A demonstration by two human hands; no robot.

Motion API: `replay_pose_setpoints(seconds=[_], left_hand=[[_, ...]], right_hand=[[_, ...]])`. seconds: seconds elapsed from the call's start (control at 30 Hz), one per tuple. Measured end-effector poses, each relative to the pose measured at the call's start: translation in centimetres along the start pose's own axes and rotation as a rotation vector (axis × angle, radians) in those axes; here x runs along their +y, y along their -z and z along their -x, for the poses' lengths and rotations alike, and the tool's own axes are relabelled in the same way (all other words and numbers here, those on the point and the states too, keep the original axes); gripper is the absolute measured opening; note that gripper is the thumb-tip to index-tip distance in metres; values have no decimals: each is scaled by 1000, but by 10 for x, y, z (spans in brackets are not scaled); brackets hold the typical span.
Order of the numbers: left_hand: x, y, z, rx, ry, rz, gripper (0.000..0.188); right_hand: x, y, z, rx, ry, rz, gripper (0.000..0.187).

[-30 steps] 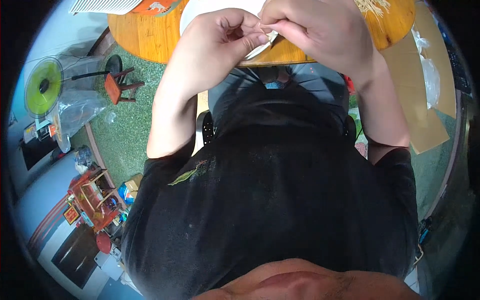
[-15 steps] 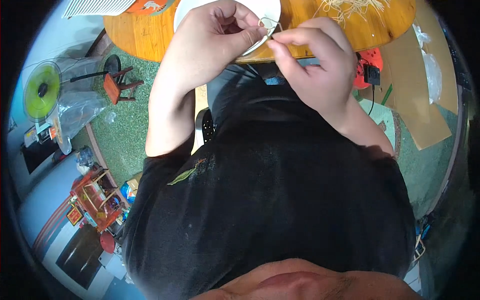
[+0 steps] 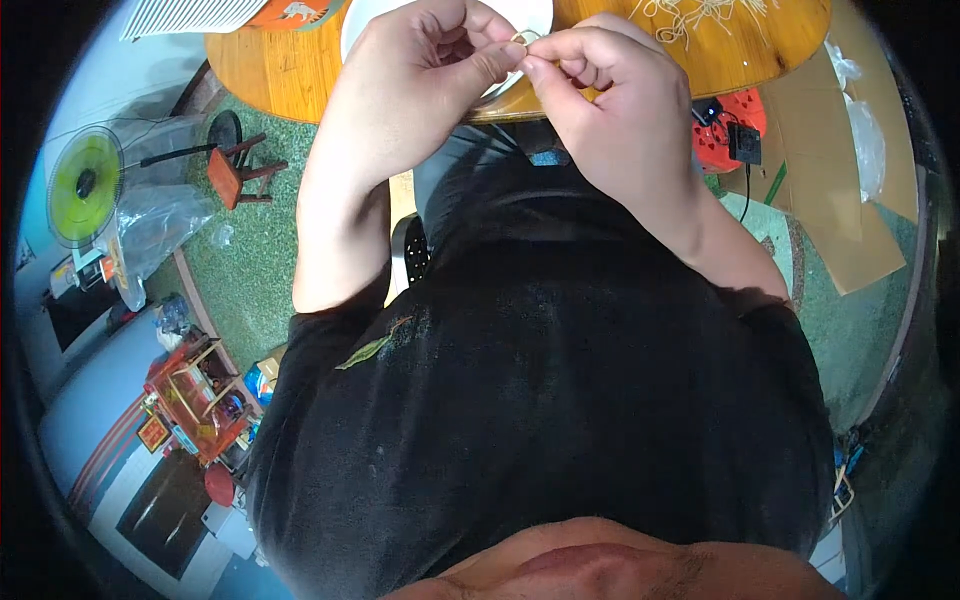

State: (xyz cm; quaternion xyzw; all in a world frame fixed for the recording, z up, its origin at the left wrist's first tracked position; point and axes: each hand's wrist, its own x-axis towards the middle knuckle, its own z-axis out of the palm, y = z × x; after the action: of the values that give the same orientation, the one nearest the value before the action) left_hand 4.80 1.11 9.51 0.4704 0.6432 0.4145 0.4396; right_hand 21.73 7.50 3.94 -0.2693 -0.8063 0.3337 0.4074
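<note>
Above the table's near edge, my left hand [image 3: 415, 95] pinches a thin pale cord [image 3: 527, 35] between thumb and forefinger. My right hand [image 3: 625, 110] grips the same cord with thumb and fingertips, close against the left fingertips. A small loop of it stands up between the two hands. Behind and below them lies a white plate [image 3: 362, 18], partly covered by my left hand. More pale cords [image 3: 690, 15] lie in a loose tangle on the wooden table [image 3: 270, 75], to the right of my hands.
An orange-and-white striped item [image 3: 290, 12] lies at the table's far left. A red perforated stool [image 3: 740, 110] with a black adapter stands right, near cardboard [image 3: 840, 210]. On the left are a small wooden chair [image 3: 228, 175] and a green fan [image 3: 85, 185].
My right hand has moved left and slightly up, bringing its fingertips against my left ones. The cord's loop between them has become smaller.
</note>
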Motion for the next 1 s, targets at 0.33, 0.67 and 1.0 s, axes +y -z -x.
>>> replay_pose_setpoints(seconds=[0.33, 0.67, 1.0], left_hand=[[-5, -12, 9, 131, -175, -29, 8], [-37, 1, 1, 185, -843, -718, 22], [-33, -3, 3, 209, -761, -581, 10]], right_hand=[[18, -4, 10, -100, -481, -598, 15], [22, 0, 10, -206, -619, -1007, 19], [23, -2, 12, -79, -292, -624, 9]])
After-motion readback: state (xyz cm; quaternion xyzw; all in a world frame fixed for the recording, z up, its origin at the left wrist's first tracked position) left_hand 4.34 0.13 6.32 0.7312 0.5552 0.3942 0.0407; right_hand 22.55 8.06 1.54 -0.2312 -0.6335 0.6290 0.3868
